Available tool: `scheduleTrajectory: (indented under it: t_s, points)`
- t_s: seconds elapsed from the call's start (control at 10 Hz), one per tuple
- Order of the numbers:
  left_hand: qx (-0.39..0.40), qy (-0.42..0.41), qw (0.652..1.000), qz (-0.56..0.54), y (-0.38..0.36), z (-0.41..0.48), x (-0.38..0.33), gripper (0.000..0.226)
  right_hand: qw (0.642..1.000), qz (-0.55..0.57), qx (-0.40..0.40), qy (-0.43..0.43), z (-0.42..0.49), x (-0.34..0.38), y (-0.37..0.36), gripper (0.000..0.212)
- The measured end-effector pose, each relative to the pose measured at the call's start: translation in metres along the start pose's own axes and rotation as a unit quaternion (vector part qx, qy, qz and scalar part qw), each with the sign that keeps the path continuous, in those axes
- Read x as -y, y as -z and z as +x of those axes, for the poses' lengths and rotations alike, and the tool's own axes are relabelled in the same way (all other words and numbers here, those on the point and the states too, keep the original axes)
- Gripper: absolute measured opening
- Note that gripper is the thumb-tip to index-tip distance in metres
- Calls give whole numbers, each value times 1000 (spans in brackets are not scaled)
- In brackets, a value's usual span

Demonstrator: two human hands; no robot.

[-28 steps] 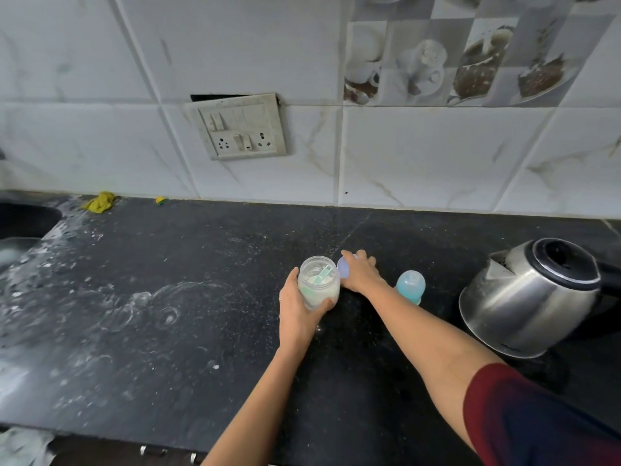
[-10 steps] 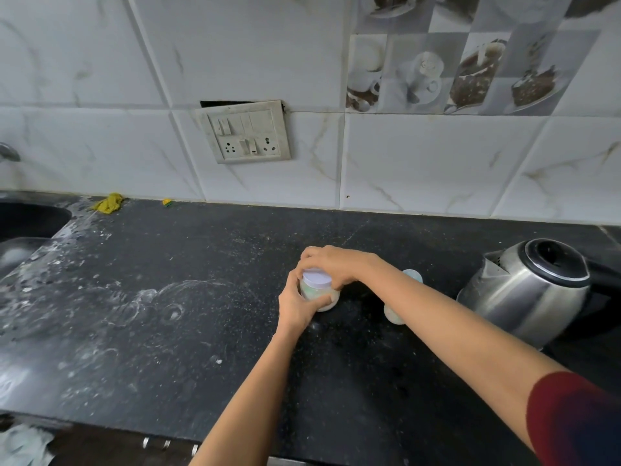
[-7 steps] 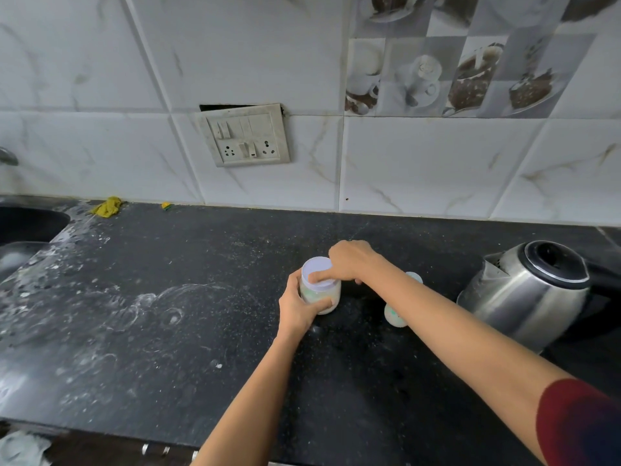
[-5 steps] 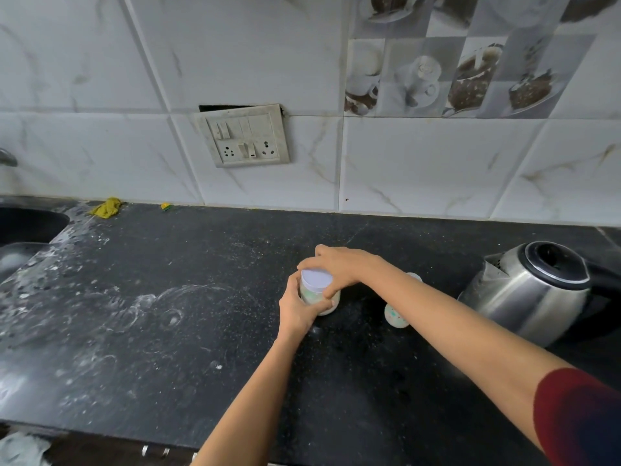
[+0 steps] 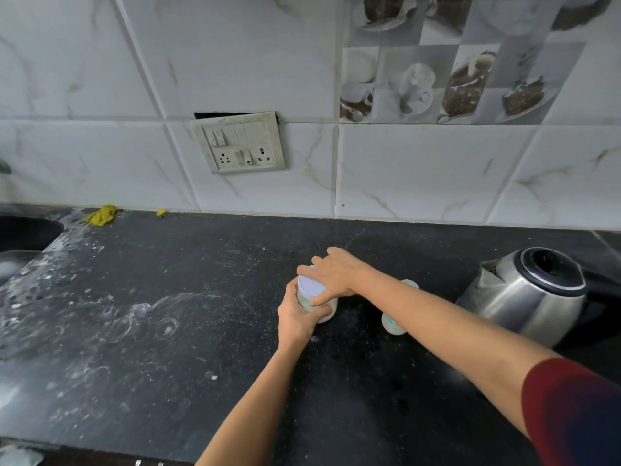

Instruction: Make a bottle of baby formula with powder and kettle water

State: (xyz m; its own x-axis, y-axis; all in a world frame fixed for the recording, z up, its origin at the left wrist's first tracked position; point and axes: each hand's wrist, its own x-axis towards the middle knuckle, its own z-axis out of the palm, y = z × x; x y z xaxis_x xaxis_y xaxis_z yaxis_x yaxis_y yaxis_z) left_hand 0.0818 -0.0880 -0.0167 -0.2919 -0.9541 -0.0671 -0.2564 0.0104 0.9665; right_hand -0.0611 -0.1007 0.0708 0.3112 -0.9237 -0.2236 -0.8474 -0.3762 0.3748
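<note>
Left of the kettle [image 5: 524, 297], our left hand [image 5: 295, 319] grips the powder jar [image 5: 326, 312]; right hand [image 5: 337, 274] clasps its lid [image 5: 311, 284]; print unreadable.

This is a home kitchen. Right of the right hand [image 5: 337, 275] stands a steel kettle [image 5: 524, 297] on a black counter [image 5: 168, 331], with wall tiles [image 5: 420, 169] beyond.

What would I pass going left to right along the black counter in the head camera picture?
From the left: sink → yellow rag → small yellow scrap → jar → baby bottle → kettle.
</note>
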Motion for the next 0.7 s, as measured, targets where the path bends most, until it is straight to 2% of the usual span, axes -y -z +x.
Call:
scheduleTrajectory:
  t_s: [0.3,0.5,0.6,0.7]
  points:
    - [-17,10,1000,-3,-3,-2,2,75,993,56,-17,-99,-4,8,-9,78]
    - [-8,-4,1000,-4,-1,-8,-8,74,968,171,-11,-183,-11,23,-11,71]
    - [12,-6,999,35,2,-13,-14,80,950,229,-4,-211,-26,32,-11,87]
    - [31,-27,995,89,5,-14,-16,107,938,250,-62,-233,-44,38,-9,96]
